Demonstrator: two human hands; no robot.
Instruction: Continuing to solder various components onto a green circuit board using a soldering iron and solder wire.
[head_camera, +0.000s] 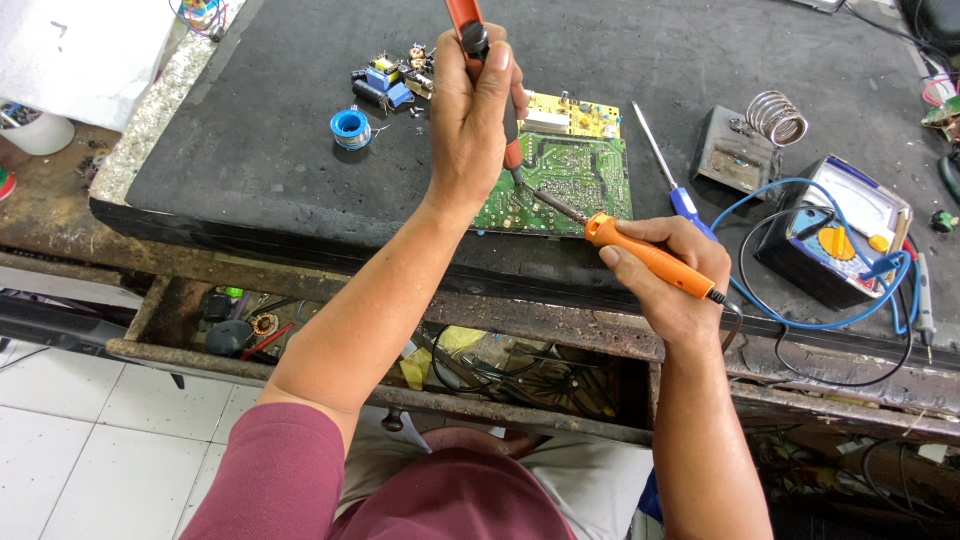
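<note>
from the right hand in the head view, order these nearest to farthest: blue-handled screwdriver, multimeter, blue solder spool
1. Blue-handled screwdriver, just above the right hand.
2. Multimeter, off to its right on the mat.
3. Blue solder spool, far left, beyond the left hand.

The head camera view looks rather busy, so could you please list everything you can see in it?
Circuit board: one, green with a yellow part behind, on the black mat.
Soldering iron: one, orange handle, tip on the board.
Desoldering pump: one, orange-red and black, upright over the board.
Solder spool: one, blue, left on the mat.
Loose components: a small cluster, blue, black and yellow, behind the spool.
Screwdriver: one, blue handle, right of the board.
Iron stand: one, grey, with a coil.
Multimeter: one, dark with an orange dial, blue lead around it.
Left hand: grips the pump.
Right hand: holds the iron.
</note>
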